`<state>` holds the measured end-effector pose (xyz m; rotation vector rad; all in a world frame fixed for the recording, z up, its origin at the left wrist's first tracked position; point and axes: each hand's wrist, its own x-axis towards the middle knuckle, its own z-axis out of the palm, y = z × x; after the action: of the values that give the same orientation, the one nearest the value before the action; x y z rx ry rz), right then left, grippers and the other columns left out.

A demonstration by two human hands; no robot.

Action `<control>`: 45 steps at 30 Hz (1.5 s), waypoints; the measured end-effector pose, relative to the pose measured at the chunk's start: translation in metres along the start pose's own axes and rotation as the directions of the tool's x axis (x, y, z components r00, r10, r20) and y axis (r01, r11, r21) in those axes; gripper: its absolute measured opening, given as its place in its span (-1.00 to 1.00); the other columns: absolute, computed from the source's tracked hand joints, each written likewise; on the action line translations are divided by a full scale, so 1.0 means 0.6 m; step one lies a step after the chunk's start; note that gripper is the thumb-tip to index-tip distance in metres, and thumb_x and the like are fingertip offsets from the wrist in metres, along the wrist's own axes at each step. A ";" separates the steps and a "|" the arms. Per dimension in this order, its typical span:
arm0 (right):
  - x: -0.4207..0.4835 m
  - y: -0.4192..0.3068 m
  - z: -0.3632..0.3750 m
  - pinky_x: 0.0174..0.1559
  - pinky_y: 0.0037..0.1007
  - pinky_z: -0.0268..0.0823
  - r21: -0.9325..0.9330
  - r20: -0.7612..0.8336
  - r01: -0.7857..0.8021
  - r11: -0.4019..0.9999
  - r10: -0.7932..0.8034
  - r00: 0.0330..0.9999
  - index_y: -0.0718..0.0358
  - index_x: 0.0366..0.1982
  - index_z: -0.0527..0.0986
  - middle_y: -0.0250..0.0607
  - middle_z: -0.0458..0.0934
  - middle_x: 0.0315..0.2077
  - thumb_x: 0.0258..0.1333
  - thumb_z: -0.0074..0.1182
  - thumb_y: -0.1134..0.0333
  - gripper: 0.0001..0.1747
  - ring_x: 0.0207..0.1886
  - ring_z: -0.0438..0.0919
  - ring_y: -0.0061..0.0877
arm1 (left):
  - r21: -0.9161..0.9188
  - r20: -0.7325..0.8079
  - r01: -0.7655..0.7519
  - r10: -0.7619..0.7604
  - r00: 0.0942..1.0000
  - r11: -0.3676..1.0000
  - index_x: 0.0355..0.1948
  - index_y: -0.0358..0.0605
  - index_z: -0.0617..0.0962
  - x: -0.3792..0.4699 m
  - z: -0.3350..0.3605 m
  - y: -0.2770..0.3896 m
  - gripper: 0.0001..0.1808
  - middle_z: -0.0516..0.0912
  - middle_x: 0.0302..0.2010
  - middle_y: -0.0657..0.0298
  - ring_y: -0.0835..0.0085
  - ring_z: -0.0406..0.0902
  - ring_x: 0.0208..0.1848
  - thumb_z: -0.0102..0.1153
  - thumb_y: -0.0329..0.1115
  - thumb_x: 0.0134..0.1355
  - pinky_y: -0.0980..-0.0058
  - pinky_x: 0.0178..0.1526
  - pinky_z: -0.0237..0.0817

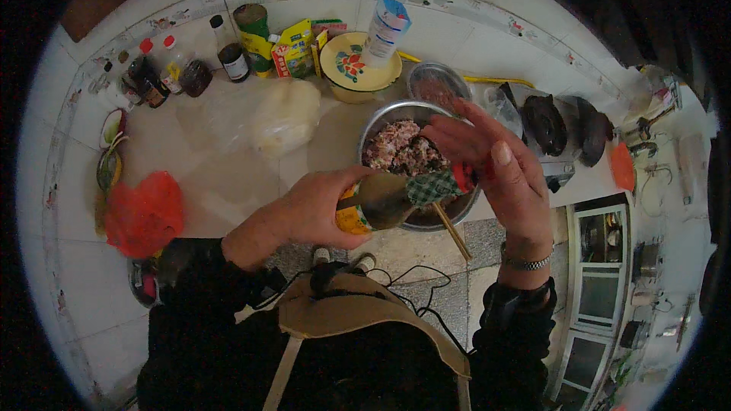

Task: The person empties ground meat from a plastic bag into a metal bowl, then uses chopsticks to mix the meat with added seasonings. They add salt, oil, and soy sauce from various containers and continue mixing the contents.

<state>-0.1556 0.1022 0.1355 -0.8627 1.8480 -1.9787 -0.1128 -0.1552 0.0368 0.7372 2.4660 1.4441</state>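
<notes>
My left hand (317, 205) is wrapped around a glass bottle (388, 200) with a yellow label, a green checked neck wrap and a red cap. It lies tilted almost level over the near side of a steel bowl (364, 137). At the cap end is my right hand (502, 165), its fingers stretched out and its palm against or very close to the cap; whether they touch is not clear. Minced meat (394, 137) with dark chopped bits fills part of the bowl. A pair of chopsticks (454, 234) sticks out over the bowl's near rim, below the bottle.
Behind the bowl stand a smaller metal bowl (440, 83) and a yellow enamel bowl (360, 91) under a floral lid, with a plastic bag (388, 28) on top. Sauce bottles (231, 60) line the wall. A bag of dough-like stuff (285, 117) and a red bag (145, 214) lie left.
</notes>
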 end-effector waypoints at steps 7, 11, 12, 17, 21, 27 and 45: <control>0.021 -0.011 0.055 0.25 -0.29 0.21 -0.350 0.061 -0.113 0.930 0.143 0.988 0.45 0.28 0.20 0.10 0.46 0.11 0.42 -0.26 0.14 -0.40 0.20 0.44 -0.21 | -0.019 -0.017 -0.039 0.039 0.999 0.999 0.10 -0.16 0.43 -0.029 -0.027 -0.019 -0.16 0.64 -0.18 0.02 0.06 0.61 -0.14 0.47 -0.08 -0.24 0.26 -0.04 0.41; 0.046 -0.008 0.081 0.17 -0.42 0.28 -0.279 0.003 -0.096 0.956 0.101 0.995 0.45 0.21 0.31 -0.02 0.55 0.02 0.44 -0.24 0.23 -0.51 0.13 0.50 -0.38 | -0.065 0.010 -0.017 0.018 1.000 0.998 0.08 -0.19 0.44 -0.050 -0.052 -0.030 -0.18 0.64 -0.12 0.04 0.13 0.62 -0.07 0.49 -0.12 -0.24 0.29 0.01 0.39; 0.050 -0.008 0.089 0.15 -0.43 0.29 -0.313 0.017 -0.072 0.947 0.081 0.997 0.45 0.20 0.31 -0.03 0.56 0.01 0.44 -0.24 0.23 -0.51 0.12 0.51 -0.39 | -0.070 0.010 -0.025 0.026 1.000 0.997 0.09 -0.21 0.43 -0.054 -0.059 -0.034 -0.17 0.65 -0.09 0.05 0.18 0.62 -0.03 0.51 -0.14 -0.23 0.31 0.05 0.39; 0.057 -0.012 0.132 0.14 -0.44 0.30 -0.385 -0.036 -0.086 0.919 0.078 0.996 0.46 0.16 0.34 -0.04 0.57 -0.02 0.44 -0.24 0.23 -0.52 0.06 0.55 -0.39 | -0.053 0.012 0.000 0.001 1.000 0.999 0.08 -0.22 0.42 -0.077 -0.075 -0.039 -0.17 0.64 -0.10 0.05 0.21 0.62 -0.04 0.51 -0.16 -0.24 0.30 0.05 0.39; 0.066 -0.022 0.151 0.09 -0.42 0.34 -0.486 0.016 -0.064 0.871 0.082 0.996 0.41 0.12 0.40 -0.06 0.60 -0.06 0.41 -0.21 0.26 -0.58 0.02 0.57 -0.39 | -0.111 0.039 0.047 -0.043 0.998 0.993 0.08 -0.22 0.42 -0.096 -0.078 -0.036 -0.18 0.64 -0.09 0.09 0.32 0.60 -0.03 0.51 -0.18 -0.22 0.33 0.07 0.36; 0.049 -0.049 0.157 0.00 -0.37 0.41 -0.666 0.265 0.154 0.730 0.038 0.964 0.35 0.05 0.47 -0.05 0.63 -0.14 0.31 -0.10 0.40 -0.66 -0.04 0.62 -0.30 | -0.220 0.093 0.019 0.002 0.996 0.975 0.03 -0.21 0.43 -0.134 -0.074 -0.023 -0.21 0.64 -0.17 -0.01 0.11 0.61 -0.09 0.48 -0.10 -0.24 0.28 -0.04 0.39; -0.017 -0.027 0.166 -0.04 -0.41 0.42 -0.136 0.309 0.118 0.984 -0.071 0.948 0.45 -0.09 0.52 -0.03 0.65 -0.25 0.44 -0.27 0.19 -0.54 -0.16 0.64 -0.38 | -0.072 0.010 0.126 -0.125 0.992 0.989 0.07 -0.21 0.42 -0.196 -0.027 0.071 -0.22 0.63 -0.09 0.20 0.47 0.57 -0.07 0.50 -0.27 -0.22 0.42 0.05 0.37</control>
<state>-0.0845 0.0312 0.1484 -1.2462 1.8218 -1.6572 -0.0044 -0.2101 0.0719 0.5598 2.3953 1.4740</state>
